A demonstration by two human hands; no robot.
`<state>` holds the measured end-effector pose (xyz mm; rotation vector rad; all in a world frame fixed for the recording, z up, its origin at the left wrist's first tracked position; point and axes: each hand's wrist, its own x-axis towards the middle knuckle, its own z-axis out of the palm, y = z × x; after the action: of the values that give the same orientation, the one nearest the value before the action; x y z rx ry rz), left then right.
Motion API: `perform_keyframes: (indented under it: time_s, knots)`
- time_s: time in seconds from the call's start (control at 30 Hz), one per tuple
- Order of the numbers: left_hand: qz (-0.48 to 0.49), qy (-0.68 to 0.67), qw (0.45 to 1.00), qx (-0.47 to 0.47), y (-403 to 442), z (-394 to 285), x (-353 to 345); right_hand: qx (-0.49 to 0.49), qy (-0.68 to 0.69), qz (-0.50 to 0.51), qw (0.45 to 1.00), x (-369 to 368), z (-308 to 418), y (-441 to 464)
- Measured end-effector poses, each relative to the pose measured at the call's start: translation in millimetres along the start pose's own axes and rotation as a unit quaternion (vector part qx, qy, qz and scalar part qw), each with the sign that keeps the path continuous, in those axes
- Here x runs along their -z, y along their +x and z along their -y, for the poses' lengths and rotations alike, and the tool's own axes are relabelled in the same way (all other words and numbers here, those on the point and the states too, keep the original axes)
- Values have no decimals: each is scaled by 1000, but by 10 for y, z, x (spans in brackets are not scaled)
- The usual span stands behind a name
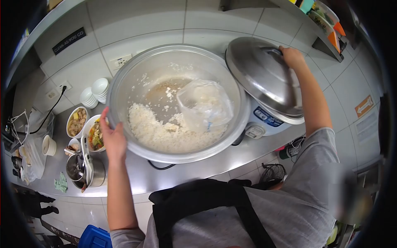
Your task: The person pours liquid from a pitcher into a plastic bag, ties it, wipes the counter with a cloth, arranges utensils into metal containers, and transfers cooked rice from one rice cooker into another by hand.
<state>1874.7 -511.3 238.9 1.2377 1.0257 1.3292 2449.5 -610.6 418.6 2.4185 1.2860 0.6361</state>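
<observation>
A large metal pot (120, 70) holds white rice (165, 134) along its near side, with grains stuck to the wall. A clear plastic bag (205, 105) with rice in it lies inside on the right. My left hand (112, 136) grips the pot's left rim. At the right, my right hand (292, 56) holds the handle of a domed metal lid (260, 72). The lid is tilted over a rice cooker (266, 118) with a blue label, beside the pot.
Bowls of food (77, 122), a small metal pot (97, 171), stacked white bowls (100, 87), a paper cup (49, 145) and a green cloth (60, 183) are on the steel counter (140, 175) at left. A blue bin (95, 237) stands below. A shelf is at upper right.
</observation>
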Motion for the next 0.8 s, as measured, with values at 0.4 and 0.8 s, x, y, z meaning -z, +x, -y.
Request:
perform_keyframes:
  time_s: [0.4, 0.8]
  knots:
    - [404, 327, 707, -480, 167, -913, -3303, -70, 47, -100, 991, 347, -1015, -1997]
    - [510, 470, 518, -501, -89, -657, -5790, -222, 258, -93, 936, -1066, -304, -3646]
